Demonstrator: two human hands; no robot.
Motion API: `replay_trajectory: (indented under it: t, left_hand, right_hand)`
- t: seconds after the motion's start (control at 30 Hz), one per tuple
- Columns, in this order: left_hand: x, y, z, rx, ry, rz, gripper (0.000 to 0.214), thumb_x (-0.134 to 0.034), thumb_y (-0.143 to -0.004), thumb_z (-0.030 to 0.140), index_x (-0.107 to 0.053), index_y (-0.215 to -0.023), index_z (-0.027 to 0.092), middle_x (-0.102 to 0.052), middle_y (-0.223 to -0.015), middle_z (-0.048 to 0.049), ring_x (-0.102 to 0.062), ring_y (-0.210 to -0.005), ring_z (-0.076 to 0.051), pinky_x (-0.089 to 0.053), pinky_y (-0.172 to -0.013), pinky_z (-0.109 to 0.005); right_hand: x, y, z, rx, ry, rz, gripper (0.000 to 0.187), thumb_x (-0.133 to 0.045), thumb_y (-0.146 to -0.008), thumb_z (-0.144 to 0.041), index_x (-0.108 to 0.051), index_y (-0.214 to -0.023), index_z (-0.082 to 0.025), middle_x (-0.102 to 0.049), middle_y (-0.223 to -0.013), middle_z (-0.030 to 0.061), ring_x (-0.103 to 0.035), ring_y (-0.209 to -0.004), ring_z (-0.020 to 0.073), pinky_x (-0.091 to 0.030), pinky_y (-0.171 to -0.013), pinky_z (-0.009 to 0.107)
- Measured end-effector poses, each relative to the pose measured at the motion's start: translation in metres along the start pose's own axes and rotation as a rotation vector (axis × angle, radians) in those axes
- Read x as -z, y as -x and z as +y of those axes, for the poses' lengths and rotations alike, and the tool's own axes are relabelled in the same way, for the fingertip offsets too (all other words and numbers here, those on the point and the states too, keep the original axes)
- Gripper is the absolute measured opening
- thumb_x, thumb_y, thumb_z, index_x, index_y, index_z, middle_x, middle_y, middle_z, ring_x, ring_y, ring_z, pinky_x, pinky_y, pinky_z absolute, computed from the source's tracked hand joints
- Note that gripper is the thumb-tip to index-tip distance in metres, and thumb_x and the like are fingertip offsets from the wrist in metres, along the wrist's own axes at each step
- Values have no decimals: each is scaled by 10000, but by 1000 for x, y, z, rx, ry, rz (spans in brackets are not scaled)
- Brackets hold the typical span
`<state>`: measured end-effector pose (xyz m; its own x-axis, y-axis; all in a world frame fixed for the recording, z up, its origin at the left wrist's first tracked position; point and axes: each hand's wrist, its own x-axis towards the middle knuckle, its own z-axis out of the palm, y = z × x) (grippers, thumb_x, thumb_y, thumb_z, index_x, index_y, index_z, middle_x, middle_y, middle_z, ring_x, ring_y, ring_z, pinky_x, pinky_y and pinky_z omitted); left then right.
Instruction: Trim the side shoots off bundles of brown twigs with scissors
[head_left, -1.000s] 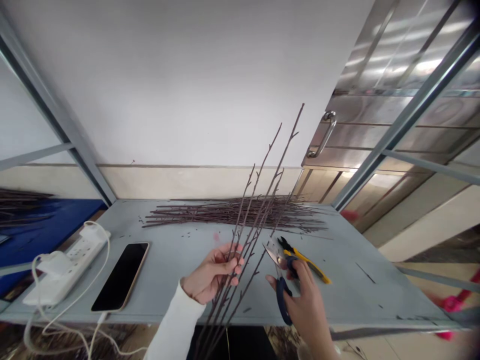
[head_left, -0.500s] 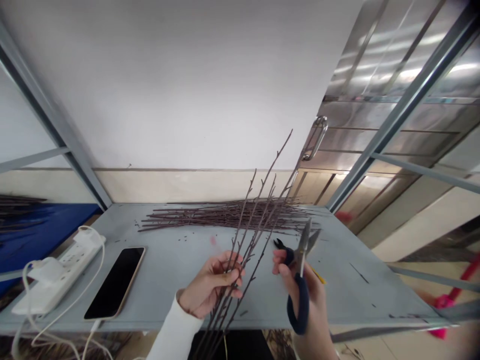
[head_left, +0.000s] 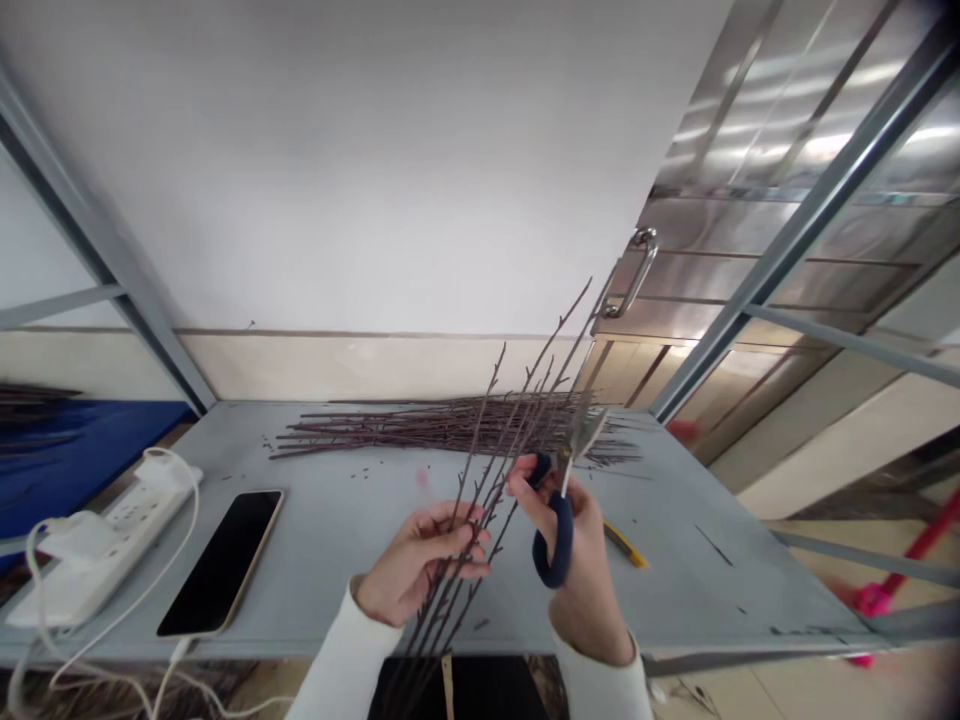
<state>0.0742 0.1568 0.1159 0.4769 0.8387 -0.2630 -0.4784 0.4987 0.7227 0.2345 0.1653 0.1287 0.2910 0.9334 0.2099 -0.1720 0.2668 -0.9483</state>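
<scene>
Several thin brown twigs [head_left: 480,440] with small buds are gripped between the thumb and fingers of my left hand [head_left: 431,560]. They slant up to the right, fanned out, with their lower ends below the table's front edge. My right hand [head_left: 577,560] is closed around the dark blue handles of a pair of scissors [head_left: 555,550]. The scissor blades point upward and look parted, just right of the twigs. Behind both hands, a long heap of similar twigs [head_left: 390,432] lies across the back of the table.
On the grey table [head_left: 337,510] lie a phone [head_left: 221,562] with a charging cable and a white power strip [head_left: 112,540] at left. A yellow utility knife [head_left: 626,545] rests right of my right hand. Grey metal posts [head_left: 750,290] frame both sides.
My right hand has moved left and up with the scissors, closer to the twigs. My left hand still holds the twigs in about the same place. The yellow knife is now more exposed.
</scene>
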Motion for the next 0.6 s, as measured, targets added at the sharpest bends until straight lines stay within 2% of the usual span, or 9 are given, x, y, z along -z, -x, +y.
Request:
replay_trajectory:
  t: [0.13,0.27,0.43,0.6]
  left_hand:
    - [12,-12,0,0,6,39,214,-709,-727,175,-696,-923,88,-727,-780,-91,-671,-681,-149,-570,-722,-299]
    - [22,-23,3,-22,-28,87,183,-633,-788,156,-685,-948,84,-743,-875,-134,-700,-762,-193,-549,-783,-314]
    - [32,-26,8,-71,-113,111,230,-620,-797,202,-674,-1000,108,-726,-992,-144,-693,-867,-235,-513,-848,-340]
    - [45,-21,7,-189,-203,143,358,-661,-760,284,-650,-1086,136,-697,-1078,-128,-660,-954,-255,-446,-929,-379]
  right_hand:
    - [-4,-17,12,-21,1,-40,243,-760,-611,-306,-629,-792,-209,-610,-703,-18,-555,-659,131,-452,-658,276]
    - [-11,-37,26,-18,5,-136,224,-749,-625,-298,-614,-779,-207,-600,-737,-14,-558,-709,133,-455,-725,295]
    - [-22,-55,38,-43,-28,-212,251,-759,-582,-308,-576,-712,-198,-564,-705,-24,-538,-663,124,-457,-695,296]
    - [-31,-57,34,-15,-50,-223,224,-723,-610,-308,-560,-715,-196,-545,-706,-39,-508,-614,95,-448,-691,286]
